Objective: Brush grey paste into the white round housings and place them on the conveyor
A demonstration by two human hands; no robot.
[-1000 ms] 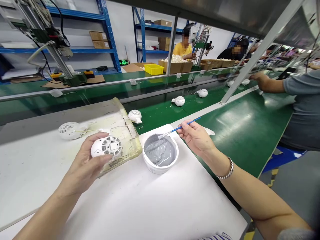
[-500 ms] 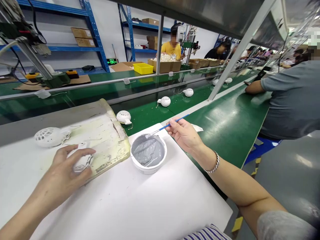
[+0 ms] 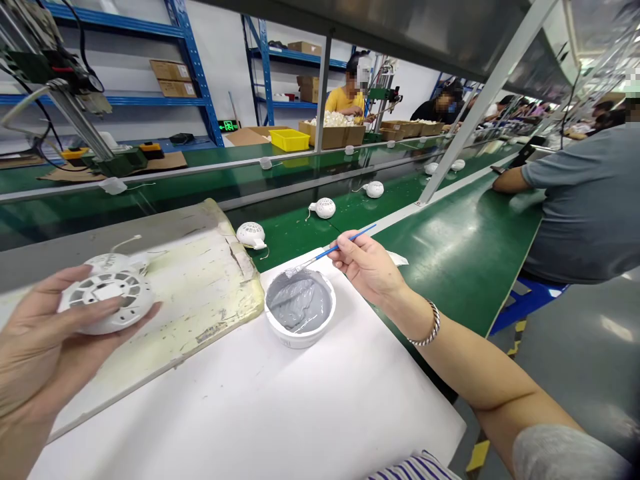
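My left hand (image 3: pixel 55 327) is closed around a white round slotted plastic housing (image 3: pixel 111 312), with the vented face and its square centre turned up. Just behind it, a second white housing (image 3: pixel 137 262) is partly hidden, and a thin wire with a small connector rises there. Between the fingers and thumb of my right hand (image 3: pixel 367 263) is a thin blue-handled brush (image 3: pixel 327 252). Its bristles rest at the back rim of a white bowl (image 3: pixel 299 341), which holds grey paste (image 3: pixel 305 308).
A worn, cream-edged board (image 3: pixel 235 293) and white paper (image 3: pixel 240 407) cover the bench. Beyond lies a green conveyor (image 3: pixel 290 233) carrying several white housings (image 3: pixel 251 235). A metal post (image 3: pixel 467 120) slants up at its edge. At right sits a person in a grey shirt (image 3: pixel 585 207).
My left hand has moved left and nearer, and the housing in it has turned so its slotted face shows. My right hand with the brush has hardly moved.
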